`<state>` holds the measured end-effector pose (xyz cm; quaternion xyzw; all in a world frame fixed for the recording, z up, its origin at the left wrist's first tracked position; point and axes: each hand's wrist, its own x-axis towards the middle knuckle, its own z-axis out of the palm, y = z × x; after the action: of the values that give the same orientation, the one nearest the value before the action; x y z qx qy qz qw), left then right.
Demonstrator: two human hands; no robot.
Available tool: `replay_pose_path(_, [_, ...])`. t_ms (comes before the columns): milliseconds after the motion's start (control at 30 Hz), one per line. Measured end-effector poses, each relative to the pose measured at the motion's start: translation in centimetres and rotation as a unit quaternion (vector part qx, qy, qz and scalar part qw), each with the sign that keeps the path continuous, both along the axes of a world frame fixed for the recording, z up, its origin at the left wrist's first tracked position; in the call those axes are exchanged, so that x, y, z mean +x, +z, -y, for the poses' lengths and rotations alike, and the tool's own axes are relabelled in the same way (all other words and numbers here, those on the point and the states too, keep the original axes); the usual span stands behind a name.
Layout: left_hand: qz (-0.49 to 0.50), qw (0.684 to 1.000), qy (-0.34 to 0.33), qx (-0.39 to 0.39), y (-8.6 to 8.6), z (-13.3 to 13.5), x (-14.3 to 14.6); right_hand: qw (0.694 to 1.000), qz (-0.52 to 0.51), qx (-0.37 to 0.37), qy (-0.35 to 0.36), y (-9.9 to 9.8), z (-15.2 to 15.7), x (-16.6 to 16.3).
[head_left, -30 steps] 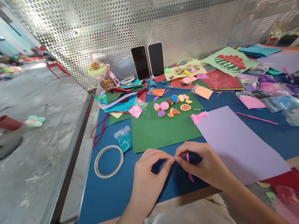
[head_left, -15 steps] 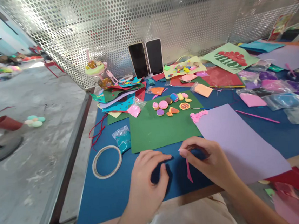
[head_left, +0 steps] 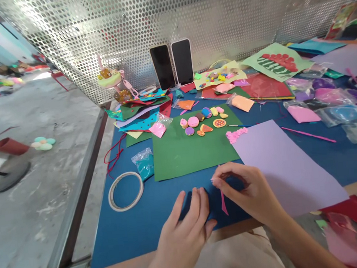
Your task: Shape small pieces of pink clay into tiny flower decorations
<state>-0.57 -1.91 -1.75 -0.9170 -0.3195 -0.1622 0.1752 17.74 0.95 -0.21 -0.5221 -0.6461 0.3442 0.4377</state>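
Observation:
My left hand [head_left: 187,230] is palm down low over the blue tabletop [head_left: 137,235], its fingers stretched and partly spread, with nothing seen in it. To its right, my right hand [head_left: 250,188] pinches thumb and forefinger together. A tiny pale pink bit shows at those fingertips, too small to name. Behind the pinch runs a slim pink plastic tool [head_left: 223,205] with a flared end, apparently lying on the table. A purple sheet [head_left: 289,169] lies beside my right hand, with crumbly pink clay [head_left: 237,135] on its far left corner.
Beyond my hands, a green sheet [head_left: 187,158] bears several small clay foods. A tape roll [head_left: 125,191] and a teal clay packet [head_left: 144,164] lie left. Two phones [head_left: 182,62] lean against the perforated metal panel [head_left: 217,16]. Clay packets [head_left: 304,113] and another pink tool [head_left: 307,134] lie right.
My left hand has turned palm down, its fingers spreading away from the earlier thumb-and-forefinger curve. My right hand keeps its pinch in nearly the same place. The view has shifted slightly.

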Motion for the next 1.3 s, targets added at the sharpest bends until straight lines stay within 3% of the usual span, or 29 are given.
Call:
replay_pose_path(233, [0.025,0.999,-0.014,0.018,-0.4,-0.2,0.0,1.0,-0.007,-0.004,-0.002,0.2,0.2,0.0])
replay_pose_path(567, [0.134,0.988,0.063,-0.038,1.0,0.2,-1.1,1.0,0.008,-0.014,-0.002,0.0,0.2,-0.1])
replay_pose_path(833, [0.2,0.958,0.112,-0.174,0.7,0.0,-3.0,0.996,0.085,-0.001,0.039,-0.7,0.0,-0.6])
replay_pose_path(933, [0.27,0.906,0.139,-0.296,0.7,0.0,-3.3,0.992,0.117,0.011,0.042,-1.1,-0.3,-0.7])
replay_pose_path(1067, [0.399,0.783,0.163,-0.449,1.4,-0.3,-3.0,0.984,0.161,0.04,0.057,-1.8,-0.5,-0.9])
replay_pose_path(1200, [0.53,0.646,0.149,-0.528,1.7,-0.9,-1.9,0.979,0.181,0.054,0.077,-1.8,-0.4,-1.0])
replay_pose_path(1300, [0.596,0.572,0.13,-0.548,1.4,-1.3,-0.9,0.979,0.177,0.06,0.075,-1.5,-0.3,-1.0])
